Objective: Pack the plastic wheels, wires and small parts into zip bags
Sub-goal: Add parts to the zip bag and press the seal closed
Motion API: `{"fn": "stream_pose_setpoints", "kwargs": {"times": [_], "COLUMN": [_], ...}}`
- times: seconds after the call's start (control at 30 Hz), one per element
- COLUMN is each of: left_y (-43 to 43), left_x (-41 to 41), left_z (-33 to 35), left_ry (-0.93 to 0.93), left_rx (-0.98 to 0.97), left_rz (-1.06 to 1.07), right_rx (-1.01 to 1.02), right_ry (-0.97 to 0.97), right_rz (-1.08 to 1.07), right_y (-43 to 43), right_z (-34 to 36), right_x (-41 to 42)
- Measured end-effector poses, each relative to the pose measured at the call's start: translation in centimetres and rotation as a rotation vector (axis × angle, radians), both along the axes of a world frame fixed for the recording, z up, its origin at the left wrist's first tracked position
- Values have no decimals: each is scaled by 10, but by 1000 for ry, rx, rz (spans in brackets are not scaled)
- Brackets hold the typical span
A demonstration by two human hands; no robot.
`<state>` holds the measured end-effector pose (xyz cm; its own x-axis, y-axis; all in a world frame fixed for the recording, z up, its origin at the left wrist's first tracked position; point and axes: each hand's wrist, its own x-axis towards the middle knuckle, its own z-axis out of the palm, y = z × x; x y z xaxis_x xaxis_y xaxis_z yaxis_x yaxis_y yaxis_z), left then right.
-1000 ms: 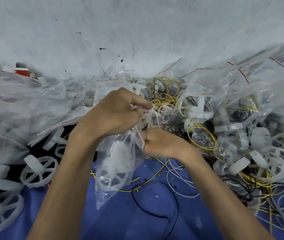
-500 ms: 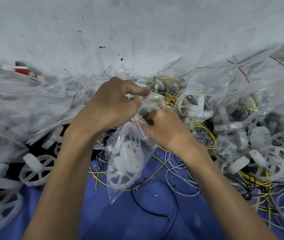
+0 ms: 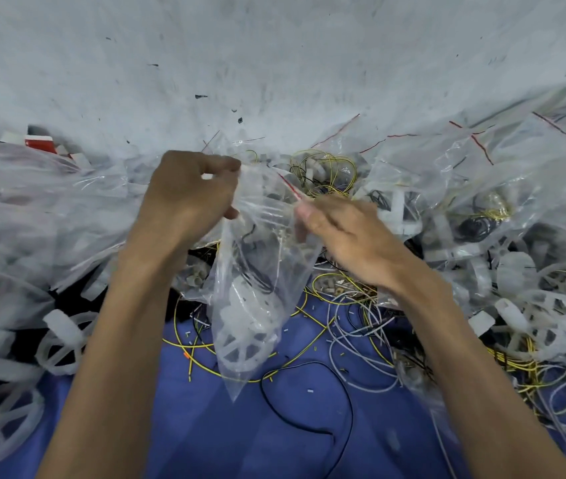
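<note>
Bag (image 3: pixel 257 267) of thin clear film hangs between the two hands above the blue desk (image 3: pixel 205 430). Its lower corner points down and, as far as I can judge, is clear of the surface. Inside, a white wheel (image 3: pixel 243 337) has sunk to the bottom, with a black wire (image 3: pixel 257 283) looped above it. I judge the load light, but the wheel puts nearly all the weight low, so the bag will sag and swing from whatever holds it. The film looks soft and slick, creases easily and has no stiffness of its own. The best place to take hold is the mouth, along the red zip strip (image 3: pixel 290 186), where the plastic is likely thicker and a pinch should not slide. Gripping lower would only crush film against the wheel's spokes, and wire ends might poke through.

The left hand (image 3: pixel 188 202) is curled, with thumb and forefinger pinching the left end of the mouth. The right hand (image 3: pixel 340 240) pinches the right end, just beside the zip strip, with its other fingers loosely bent. Both grasp the bag and nothing else. The film between them is bunched, so I cannot tell whether the zip is pressed closed.

Loose yellow wires (image 3: pixel 205 347) lie on the desk under the bag. Unpacked wheels (image 3: pixel 62 344) lie to the left and heaped bags (image 3: pixel 481 174) to the right.
</note>
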<state>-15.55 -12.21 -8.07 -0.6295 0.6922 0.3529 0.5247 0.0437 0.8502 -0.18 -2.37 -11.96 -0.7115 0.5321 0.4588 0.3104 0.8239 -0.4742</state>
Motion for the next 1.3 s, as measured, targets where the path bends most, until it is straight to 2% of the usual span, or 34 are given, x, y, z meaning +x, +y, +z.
{"fn": "stream_pose_setpoints", "kwargs": {"times": [0.03,0.1,0.13,0.17,0.2,0.27,0.3,0.37,0.43,0.47,0.53,0.57,0.63,0.73,0.8,0.9,0.97,1.07,1.13,1.23,1.3], "left_y": [0,1,1,2,3,6,6,4,4,4,2,0,-5,-3,-3,-3,-2,2,4,0,-4], "left_x": [-1,0,1,2,1,3,5,11,13,13,12,10,6,-13,-19,-18,-17,-19,-22,-26,-27], "left_z": [0,2,2,3,2,1,2,3,3,3,5,5,5,-1,-4,-13,-16,-20,-20,-17,-13], "left_ry": [-26,-72,-98,-121,-144,-207,-243,-289,-339,-380,-427,-427,-360,-101,107,200,247,287,381,434,459], "left_rx": [24,72,106,130,145,146,153,175,220,250,282,256,158,64,-139,-430,-474,-444,-400,-364,-348], "left_rz": [-1,-7,-7,-5,-5,-27,-57,-143,-250,-306,-455,-527,-570,-308,-187,-350,-464,-499,-417,-298,-259], "right_rx": [71,167,117,-31,-237,-511,-558,-598,-594,-544,-427,-447,-653,-911,-988,-1031,-1058,-1204,-1260,-1193,-1271], "right_ry": [63,366,517,593,563,240,70,-97,-170,-175,-49,66,317,498,568,642,656,762,684,415,375], "right_rz": [-8,-134,-187,-192,-159,-60,-4,192,422,432,277,193,106,-30,-65,1,17,49,60,10,36], "right_y": [1,1,-1,-2,-1,-1,-3,-3,-3,-2,3,4,5,17,27,28,26,24,24,22,24], "right_z": [-1,-5,-6,-5,-6,-11,-14,-23,-29,-32,-37,-37,-37,-28,-20,-12,-8,-5,-6,-10,-11], "right_x": [-3,-11,-15,-17,-20,-22,-23,-24,-22,-21,-24,-26,-28,-18,-11,-6,-6,-9,-9,-3,-1]}}
